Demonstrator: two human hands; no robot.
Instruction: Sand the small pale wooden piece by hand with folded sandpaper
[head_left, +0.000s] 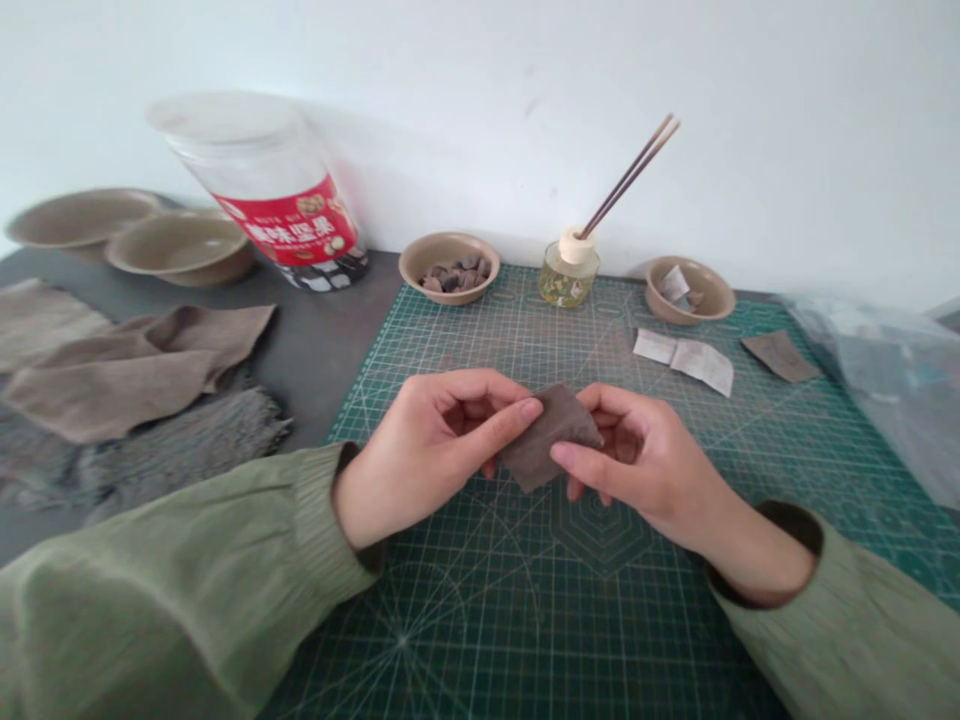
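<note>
Between my two hands is a small brown piece of cloth point(541, 455), raised over the green cutting mat point(480, 610). Its left edge is pinched by the thumb and fingers of my left hand point(442, 440). My right hand point(645, 450) grips the right edge, thumb pressed on the front face. Some fingertips are hidden behind the cloth. Beyond my right hand, two pale cloth pieces point(701, 362) lie on the mat, and a separate brown cloth square point(781, 355) is farther right.
Along the wall stand a bowl of dark lumps point(450, 243), a reed diffuser point(570, 275), a bowl with pale scraps point(712, 295) and a large plastic jar point(289, 215). Two brown bowls point(180, 262) and folded cloths point(127, 375) sit left. Clear plastic point(885, 370) lies at right.
</note>
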